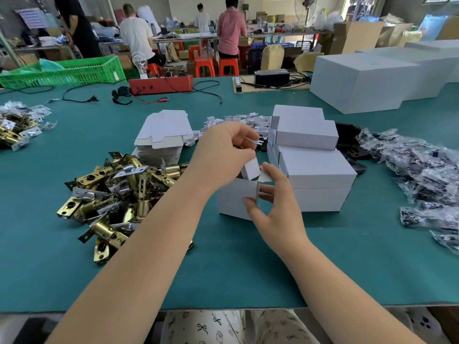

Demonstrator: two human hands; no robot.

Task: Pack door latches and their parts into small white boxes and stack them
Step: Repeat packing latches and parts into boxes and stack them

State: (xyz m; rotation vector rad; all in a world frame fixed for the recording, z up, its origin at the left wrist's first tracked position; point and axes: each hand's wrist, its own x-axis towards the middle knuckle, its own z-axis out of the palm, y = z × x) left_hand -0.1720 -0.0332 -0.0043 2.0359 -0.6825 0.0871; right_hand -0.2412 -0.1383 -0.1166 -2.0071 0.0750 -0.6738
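Note:
A small white box (234,198) stands open on the green table (223,269) in front of me. My left hand (223,150) hovers over its top, fingers curled, pinching a small white cardboard insert (251,169) at the opening. My right hand (275,204) grips the box's right corner, thumb on the front face and fingers on a side flap (265,175). A heap of brass door latches (116,194) lies to the left. Closed white boxes (315,170) are stacked just right of the open one.
Flat unfolded box blanks (162,135) are piled behind the latches, with loose white inserts (243,120) beside them. Bagged black parts (422,170) spread along the right. Large white cartons (367,78), a red device (161,84) and a green crate (64,70) stand further back. People work at far benches.

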